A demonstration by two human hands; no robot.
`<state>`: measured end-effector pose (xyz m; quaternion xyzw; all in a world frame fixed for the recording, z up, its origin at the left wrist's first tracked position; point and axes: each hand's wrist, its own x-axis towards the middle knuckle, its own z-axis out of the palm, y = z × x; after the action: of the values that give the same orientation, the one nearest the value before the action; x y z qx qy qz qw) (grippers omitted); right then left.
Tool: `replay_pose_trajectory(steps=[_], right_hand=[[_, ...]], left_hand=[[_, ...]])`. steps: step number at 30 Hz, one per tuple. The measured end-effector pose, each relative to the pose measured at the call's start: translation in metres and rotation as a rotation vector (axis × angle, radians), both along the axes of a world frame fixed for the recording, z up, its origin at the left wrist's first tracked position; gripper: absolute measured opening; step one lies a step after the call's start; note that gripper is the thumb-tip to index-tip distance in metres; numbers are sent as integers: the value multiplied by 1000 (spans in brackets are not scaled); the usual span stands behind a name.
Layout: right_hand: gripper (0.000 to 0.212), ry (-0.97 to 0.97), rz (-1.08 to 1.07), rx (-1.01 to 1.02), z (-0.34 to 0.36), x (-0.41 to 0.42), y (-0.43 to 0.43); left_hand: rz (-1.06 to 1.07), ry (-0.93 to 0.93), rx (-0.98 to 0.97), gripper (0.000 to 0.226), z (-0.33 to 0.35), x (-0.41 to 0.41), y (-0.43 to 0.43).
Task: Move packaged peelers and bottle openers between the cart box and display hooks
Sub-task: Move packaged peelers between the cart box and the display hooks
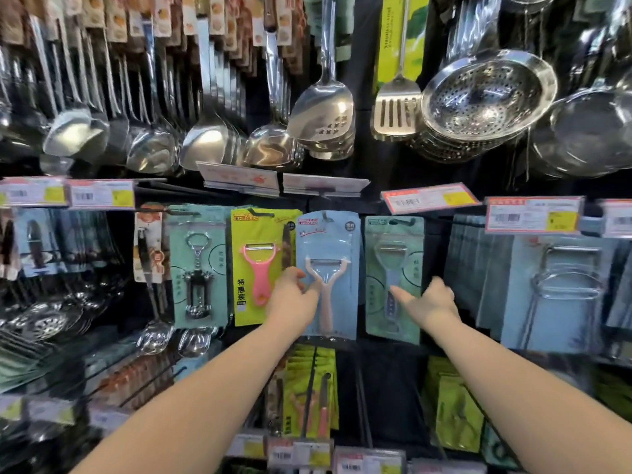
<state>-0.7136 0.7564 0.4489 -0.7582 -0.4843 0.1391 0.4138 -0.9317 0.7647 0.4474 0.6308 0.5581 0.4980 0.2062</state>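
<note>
Packaged tools hang side by side on display hooks. A light blue card with a white peeler (333,234) hangs in the middle. My left hand (294,297) touches its left edge, thumb and forefinger lying on the front of the pack. To the right hangs a green card with a steel peeler (393,258); my right hand (429,302) points its forefinger onto it, tip against the pack. Further left hang a yellow-green card with a pink peeler (260,268) and a green card with a corkscrew bottle opener (198,268). The cart box is out of view.
Steel ladles (212,138), a slotted turner (396,111) and colanders (485,97) hang close above. Price tags (427,198) jut out over the hooks. Blue carded racks (554,285) hang to the right, and more packs (311,395) on hooks below my arms.
</note>
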Motion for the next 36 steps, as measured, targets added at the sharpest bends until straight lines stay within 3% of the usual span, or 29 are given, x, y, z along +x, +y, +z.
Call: replay_pose_trajectory(steps=[6,11,21,36], right_hand=[[73,-495,-26,-10,-16,5,-69],[73,-978,-94,-204,-36,18,-149],[74,-778,-458,-678,-84,74,-377],[76,-534,-876,-902,-126,201,-689]], left_hand=[[-83,666,207,50,-9,8,-23],[-310,989,416,69,-28,38,-53],[-857,931,512,74,-86,176,-177],[-1318,962,664,80,-132,404,-453]])
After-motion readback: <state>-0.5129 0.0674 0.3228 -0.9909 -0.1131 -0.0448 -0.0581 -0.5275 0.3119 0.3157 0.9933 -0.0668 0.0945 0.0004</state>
